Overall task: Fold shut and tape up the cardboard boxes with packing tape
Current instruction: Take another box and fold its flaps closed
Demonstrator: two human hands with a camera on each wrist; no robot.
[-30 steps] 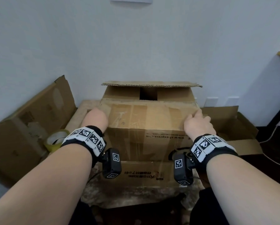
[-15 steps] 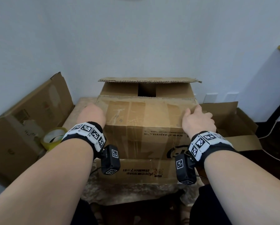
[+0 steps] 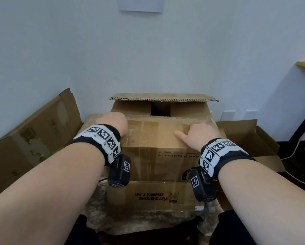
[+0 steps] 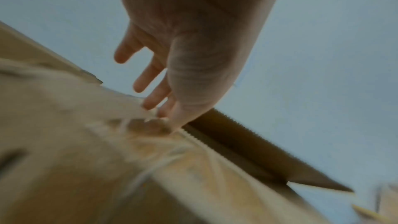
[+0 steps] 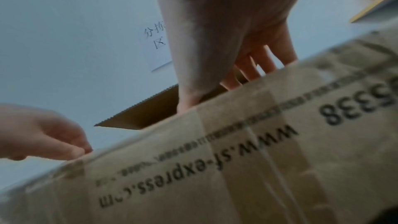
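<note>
The near flap [image 3: 158, 131] of the box [image 3: 157, 167], centred before the person, is pressed down by the flat, open left hand [image 3: 112, 123] and right hand [image 3: 199, 134]; even pressure should be kept until the far flap [image 3: 163, 97] is folded over.

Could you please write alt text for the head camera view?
Both hands, left hand and right hand, press the near flap of a cardboard box down; its far flap is not yet folded down. More cardboard boxes stand on both sides.
</note>
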